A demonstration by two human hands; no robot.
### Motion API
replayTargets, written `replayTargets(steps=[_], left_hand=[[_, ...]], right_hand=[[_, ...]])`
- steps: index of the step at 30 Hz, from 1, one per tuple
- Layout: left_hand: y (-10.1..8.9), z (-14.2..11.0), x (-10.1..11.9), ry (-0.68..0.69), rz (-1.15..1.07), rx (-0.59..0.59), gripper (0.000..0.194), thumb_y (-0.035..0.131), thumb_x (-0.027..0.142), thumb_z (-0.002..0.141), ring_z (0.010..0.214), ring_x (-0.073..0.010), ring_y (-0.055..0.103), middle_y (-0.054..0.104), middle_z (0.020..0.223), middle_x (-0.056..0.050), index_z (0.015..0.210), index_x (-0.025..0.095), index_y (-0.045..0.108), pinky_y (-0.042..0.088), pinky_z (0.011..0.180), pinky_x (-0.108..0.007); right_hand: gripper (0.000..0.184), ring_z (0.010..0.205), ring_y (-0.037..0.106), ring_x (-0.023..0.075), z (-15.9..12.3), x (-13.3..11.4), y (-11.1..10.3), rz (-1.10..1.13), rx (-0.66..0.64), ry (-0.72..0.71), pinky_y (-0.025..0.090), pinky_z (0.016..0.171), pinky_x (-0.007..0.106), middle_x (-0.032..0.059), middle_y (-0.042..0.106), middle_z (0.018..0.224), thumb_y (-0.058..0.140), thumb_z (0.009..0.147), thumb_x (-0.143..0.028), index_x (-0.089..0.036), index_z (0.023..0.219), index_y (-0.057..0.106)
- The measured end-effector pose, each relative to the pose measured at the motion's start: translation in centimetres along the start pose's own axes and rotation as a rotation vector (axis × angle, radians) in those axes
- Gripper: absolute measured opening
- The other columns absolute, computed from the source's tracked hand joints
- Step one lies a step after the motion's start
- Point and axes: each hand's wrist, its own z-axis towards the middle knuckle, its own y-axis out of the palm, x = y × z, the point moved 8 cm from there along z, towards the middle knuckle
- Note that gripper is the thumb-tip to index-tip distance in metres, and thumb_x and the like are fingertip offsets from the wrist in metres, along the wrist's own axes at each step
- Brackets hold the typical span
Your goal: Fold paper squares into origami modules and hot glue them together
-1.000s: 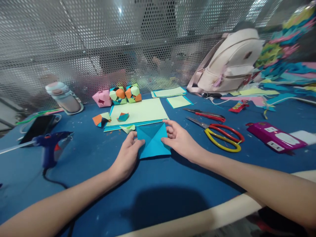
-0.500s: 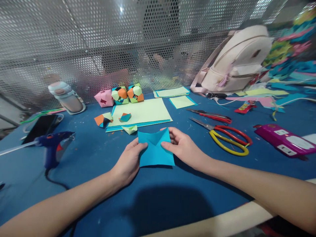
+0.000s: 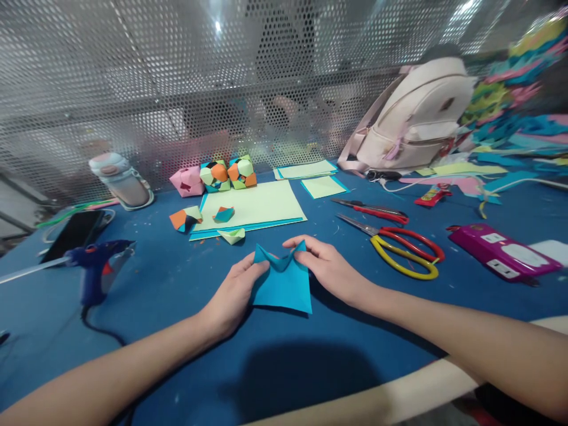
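On the cluttered blue table (image 3: pixel 177 331), left hand (image 3: pixel 233 293) and right hand (image 3: pixel 326 266) pinch the far corners of the blue paper (image 3: pixel 281 284) lying between them, and uneven pressure could skew the crease.

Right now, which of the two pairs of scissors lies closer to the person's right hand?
The scissors with red and yellow handles, just beside the right hand. The slimmer red-handled pair lies farther back on the table.

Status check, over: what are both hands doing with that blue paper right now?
Left hand and right hand each pinch a top corner of the blue paper. Top edge dips in the middle. Scissors lie apart, to the right.
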Motion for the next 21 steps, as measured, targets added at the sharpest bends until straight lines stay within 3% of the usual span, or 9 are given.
replayTargets(steps=[5,12,21], left_hand=[[0.0,-0.3,0.4,0.029,0.102,0.019,0.026,0.059,0.035,0.080,0.073,-0.0147,0.058,0.068,0.084,0.000,0.099,0.019,0.067,0.046,0.071,-0.025],[0.1,-0.6,1.0,0.084,0.226,0.029,0.036,0.060,0.045,0.077,0.076,-0.0166,0.055,0.067,0.082,-0.002,0.097,0.016,0.068,0.043,0.069,-0.025],[0.9,-0.8,0.9,0.070,0.294,-0.019,0.032,0.059,0.048,0.077,0.067,-0.0145,0.051,0.059,0.069,0.001,0.077,0.016,0.064,0.042,0.064,-0.025]], right_hand=[[0.024,0.064,0.045,0.0119,0.0,-0.2,-0.1,0.045,0.048,-0.044,0.037,0.058,0.025,-0.0023,0.047,0.071,0.047,0.080,-0.025,-0.018,0.102,0.054],[0.025,0.056,0.040,0.0085,0.1,0.3,-0.2,0.201,0.100,-0.032,0.035,0.051,0.022,-0.0063,0.041,0.063,0.063,0.072,-0.036,-0.019,0.079,0.045],[0.015,0.061,0.049,0.0100,-0.6,-1.5,-0.3,0.115,0.067,-0.116,0.041,0.055,0.022,-0.0017,0.057,0.068,0.058,0.077,-0.032,-0.018,0.073,0.056]])
